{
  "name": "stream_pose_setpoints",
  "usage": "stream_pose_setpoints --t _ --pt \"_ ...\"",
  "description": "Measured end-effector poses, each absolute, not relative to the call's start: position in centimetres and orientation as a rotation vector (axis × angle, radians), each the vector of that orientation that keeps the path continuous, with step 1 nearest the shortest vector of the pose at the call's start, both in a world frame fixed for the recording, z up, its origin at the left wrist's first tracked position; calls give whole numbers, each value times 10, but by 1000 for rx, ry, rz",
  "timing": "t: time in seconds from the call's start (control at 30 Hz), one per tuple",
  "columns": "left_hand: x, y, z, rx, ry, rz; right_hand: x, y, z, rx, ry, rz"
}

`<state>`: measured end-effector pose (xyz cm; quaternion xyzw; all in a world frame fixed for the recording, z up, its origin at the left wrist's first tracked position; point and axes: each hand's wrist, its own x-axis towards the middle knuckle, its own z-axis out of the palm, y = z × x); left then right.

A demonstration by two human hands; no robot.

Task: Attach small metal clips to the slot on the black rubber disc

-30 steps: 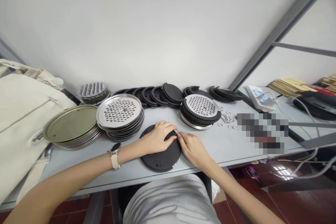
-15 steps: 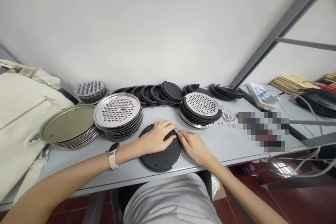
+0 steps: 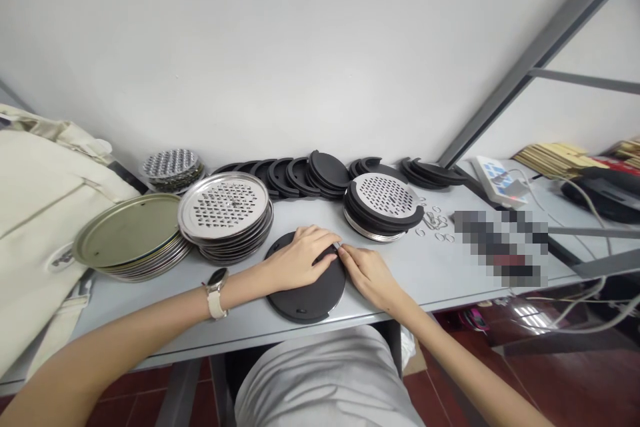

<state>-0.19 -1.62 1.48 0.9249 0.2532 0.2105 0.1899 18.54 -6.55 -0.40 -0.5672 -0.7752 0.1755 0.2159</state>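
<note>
A black round disc (image 3: pixel 310 290) lies flat on the table in front of me, with a small dark slot near its front edge. My left hand (image 3: pixel 305 257) rests across its top, thumb and fingers curved toward the right rim. At that rim my right hand (image 3: pixel 367 273) has its fingertips pressed together, close to the left fingertips. A small shiny metal piece (image 3: pixel 339 246) shows between the two hands; its shape is mostly hidden. Small metal rings (image 3: pixel 440 237) lie loose to the right, beside a stack of black discs topped by a perforated metal grater plate (image 3: pixel 387 195).
To the left stand a stack of metal grater plates (image 3: pixel 225 207) and a stack of olive-green lids (image 3: pixel 133 230). Black notched discs (image 3: pixel 327 170) line the wall. A cream bag (image 3: pixel 45 213) sits far left; a power strip (image 3: pixel 497 180) and a metal frame post (image 3: pixel 530 60) are right.
Both hands stay at the disc's right rim, with barely any finger movement. The whole view has shifted very slightly.
</note>
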Motion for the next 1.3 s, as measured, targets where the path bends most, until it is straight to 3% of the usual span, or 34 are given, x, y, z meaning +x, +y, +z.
stream_pose_setpoints --t 0.23,0.7,1.3 --pt "-1 -17 16 2610 674 619 185 -65 -3 -1509 -2120 564" --pt "-1 -16 16 2620 670 599 184 -68 -7 -1544 -2200 335" --pt "-1 -17 20 2623 671 588 183 -70 -7 -1512 -2210 278"
